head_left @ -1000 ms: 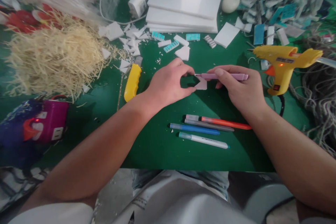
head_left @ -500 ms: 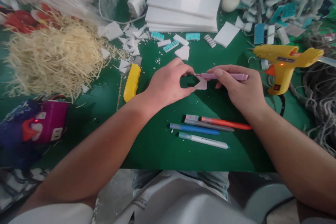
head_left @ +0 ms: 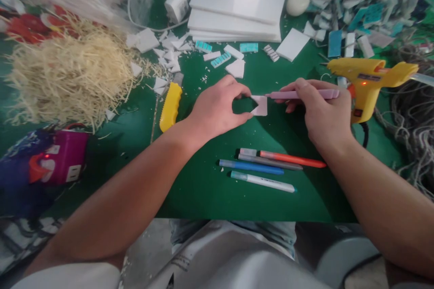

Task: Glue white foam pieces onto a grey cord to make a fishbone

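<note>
Between the thumb and forefinger of my left hand (head_left: 220, 106) is a small white piece of foam board (head_left: 260, 106), notched on its left side and lying on the green table (head_left: 210, 198). My right hand (head_left: 322, 108) is closed around a pink marker (head_left: 301, 94). Its tip points left, at the upper right corner of the white piece; whether it touches I cannot tell. Nearer to me lie a grey marker (head_left: 271, 161), an orange marker (head_left: 291, 159), a blue marker (head_left: 251, 166), a white marker with teal ends (head_left: 264, 181) and a loose cap (head_left: 247, 151).
Left of my left hand lies a yellow-handled knife (head_left: 169, 107). A yellow glue gun (head_left: 366, 81) with a lit red light stands at right. White boards (head_left: 237, 4) are stacked at the back, with scraps (head_left: 172, 49) beside them. Pale straw (head_left: 74, 72) is heaped at left.
My right hand has drawn the pink marker to the right, from the piece's left part to its right edge. My left hand and the white piece stay in place.
</note>
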The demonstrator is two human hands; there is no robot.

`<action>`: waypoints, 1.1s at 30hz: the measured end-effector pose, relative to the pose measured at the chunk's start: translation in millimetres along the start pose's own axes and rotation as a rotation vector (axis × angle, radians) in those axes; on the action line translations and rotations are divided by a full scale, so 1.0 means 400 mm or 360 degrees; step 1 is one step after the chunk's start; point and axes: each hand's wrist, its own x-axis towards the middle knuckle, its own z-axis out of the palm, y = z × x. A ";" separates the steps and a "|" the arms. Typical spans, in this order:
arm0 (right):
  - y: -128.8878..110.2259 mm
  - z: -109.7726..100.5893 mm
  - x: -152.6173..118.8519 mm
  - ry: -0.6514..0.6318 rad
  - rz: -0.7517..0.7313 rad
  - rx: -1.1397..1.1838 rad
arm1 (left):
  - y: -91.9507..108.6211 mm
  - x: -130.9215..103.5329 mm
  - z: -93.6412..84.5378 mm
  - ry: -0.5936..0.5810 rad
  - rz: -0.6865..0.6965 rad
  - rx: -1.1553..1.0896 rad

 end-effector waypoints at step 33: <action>-0.012 0.003 -0.002 0.0012 0.0047 0.0020 | 0.002 0.002 -0.001 -0.0010 -0.0002 -0.0032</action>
